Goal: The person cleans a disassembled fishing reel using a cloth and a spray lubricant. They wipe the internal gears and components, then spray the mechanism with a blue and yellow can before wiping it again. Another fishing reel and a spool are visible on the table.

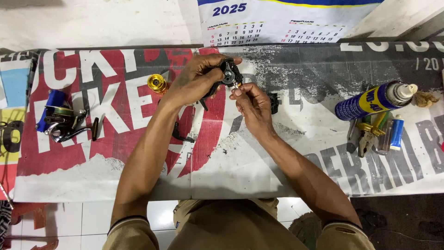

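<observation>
Printed banner covering bench, tiled floor below, wall calendar top centre. Left of frame: complete fishing reel; gold spool upper centre-left. Right: blue spray can lying down, pliers, small tube. Nothing blocking view. Centre top: black reel body gripped in left hand, fingers wrapped round. Right hand just below, fingertips pinched narrow on small metal part at reel's underside.

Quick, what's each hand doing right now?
Left hand: closed around a black fishing reel body, holding it above the table.
Right hand: fingertips pinched on a small silver part at the reel's underside.
</observation>
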